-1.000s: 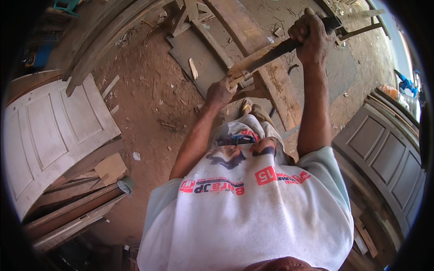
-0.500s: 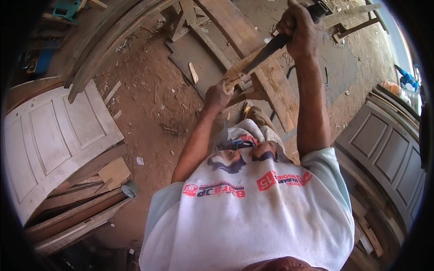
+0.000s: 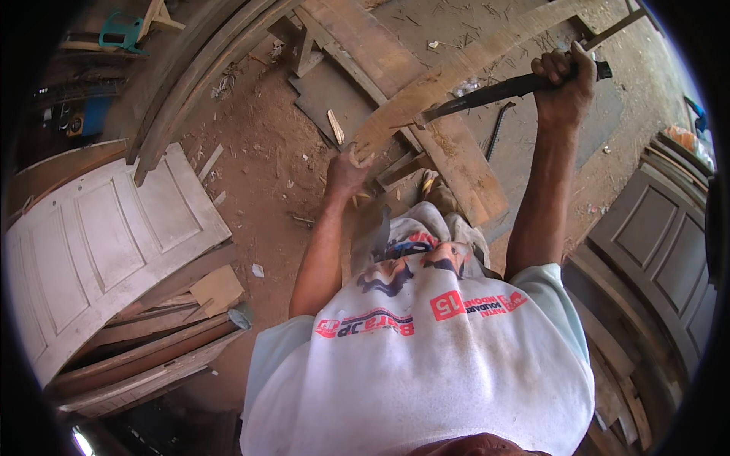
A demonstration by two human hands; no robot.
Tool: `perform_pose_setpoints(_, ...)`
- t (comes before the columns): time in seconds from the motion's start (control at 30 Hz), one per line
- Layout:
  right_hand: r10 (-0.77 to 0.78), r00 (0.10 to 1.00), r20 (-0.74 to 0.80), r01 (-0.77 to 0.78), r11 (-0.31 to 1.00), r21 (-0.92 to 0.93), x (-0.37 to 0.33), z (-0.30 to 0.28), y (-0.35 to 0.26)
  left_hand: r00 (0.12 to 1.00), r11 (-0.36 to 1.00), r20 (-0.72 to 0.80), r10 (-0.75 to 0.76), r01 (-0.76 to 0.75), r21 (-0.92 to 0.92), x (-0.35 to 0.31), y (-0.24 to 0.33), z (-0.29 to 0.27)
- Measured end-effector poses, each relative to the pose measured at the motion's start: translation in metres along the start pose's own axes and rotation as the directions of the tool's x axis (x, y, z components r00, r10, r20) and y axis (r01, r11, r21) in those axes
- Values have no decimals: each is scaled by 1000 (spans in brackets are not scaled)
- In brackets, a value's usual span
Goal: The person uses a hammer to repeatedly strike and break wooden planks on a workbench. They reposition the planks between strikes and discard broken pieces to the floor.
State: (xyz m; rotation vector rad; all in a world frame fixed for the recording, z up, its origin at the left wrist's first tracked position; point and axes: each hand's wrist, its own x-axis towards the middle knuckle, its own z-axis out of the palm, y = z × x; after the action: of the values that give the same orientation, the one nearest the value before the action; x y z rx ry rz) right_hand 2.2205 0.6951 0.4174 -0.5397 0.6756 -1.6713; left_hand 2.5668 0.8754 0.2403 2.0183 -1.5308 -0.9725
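My right hand is closed round the black grip of a long, dark hand tool. The tool slants down to the left, and its far end is at or just above a long wooden board; whether it touches, I cannot tell. At the board's near left end, my left hand grips the wood. The board runs up to the right across a low wooden bench. Wood shavings lie on the bench top.
A white panelled door leans at left above stacked timber. Long beams stand at upper left. A grey panelled door and more planks are at right. A saw-like strip lies beyond the bench, and wood scraps litter the dirt floor.
My right hand has moved right and slightly down with the tool, which now lies flatter. My left hand has shifted slightly left and down, still on the board. The view has shifted a little.
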Motion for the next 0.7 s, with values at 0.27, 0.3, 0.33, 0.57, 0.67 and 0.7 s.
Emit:
perform_pose_setpoints(0.27,29,999,13,-30,998,61,-22,-64,-56,999,998,2,-42,42,-50,-7,2,-1)
perform_pose_setpoints(0.3,34,999,0,-34,998,48,-27,-70,-59,1000,999,-22,-3,2,-54,-11,0,-1)
perform_pose_setpoints(0.33,24,1000,-14,-24,999,31,-32,-75,-64,997,997,0,-71,71,32,-8,-3,1)
perform_pose_setpoints(0.57,-42,993,-107,45,999,21,-76,-109,-88,985,976,-37,-170,173,131,-9,17,1)
perform_pose_setpoints(0.67,-67,989,-135,71,997,24,-98,-130,-97,986,975,-28,-162,164,152,-5,14,2)
perform_pose_setpoints(0.7,-78,984,-162,81,997,11,-108,-138,-101,987,976,-13,-158,158,151,-5,16,1)
